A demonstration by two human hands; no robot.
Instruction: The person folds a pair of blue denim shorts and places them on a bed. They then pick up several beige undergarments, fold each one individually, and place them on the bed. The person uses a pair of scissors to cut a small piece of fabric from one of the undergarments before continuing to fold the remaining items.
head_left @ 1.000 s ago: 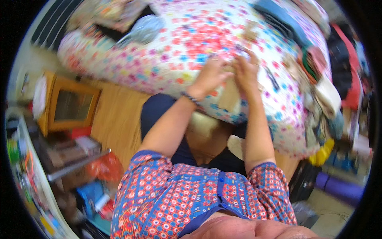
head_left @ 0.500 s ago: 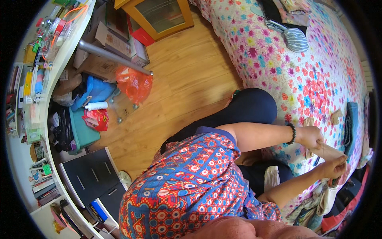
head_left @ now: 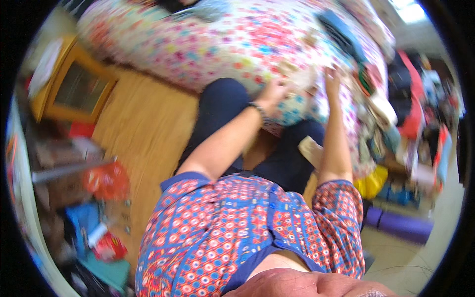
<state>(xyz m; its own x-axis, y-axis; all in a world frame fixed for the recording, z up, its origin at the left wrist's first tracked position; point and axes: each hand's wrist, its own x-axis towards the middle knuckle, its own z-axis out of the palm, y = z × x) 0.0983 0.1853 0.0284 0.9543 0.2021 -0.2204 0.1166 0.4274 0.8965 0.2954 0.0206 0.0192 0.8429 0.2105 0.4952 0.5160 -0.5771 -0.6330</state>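
My left hand (head_left: 275, 94), a dark bead bracelet at its wrist, is closed on one end of a thin beige cloth (head_left: 303, 78), perhaps a sock; blur hides its exact kind. The cloth lies over the edge of the flowered bed (head_left: 247, 47). To its right, my right hand (head_left: 333, 79) is raised, its fingers seemingly apart, with nothing seen in them. A similar beige strip (head_left: 285, 67) rests just beyond my left hand. Another beige piece (head_left: 310, 151) is draped on my right thigh, and a small beige bundle (head_left: 310, 37) sits farther back on the bed.
Folded blue jeans (head_left: 341, 34) lie on the bed, with a heap of clothes (head_left: 373, 128) to the right. A purple rolled mat (head_left: 398, 225) and a yellow bag (head_left: 371, 182) are at lower right. A wooden cabinet (head_left: 74, 84) and an orange plastic bag (head_left: 105, 179) stand left.
The view has swung to the right, blurring the scene. My hands have moved apart; the beige cloth no longer looks stretched between them, and my right hand's fingers have come off it.
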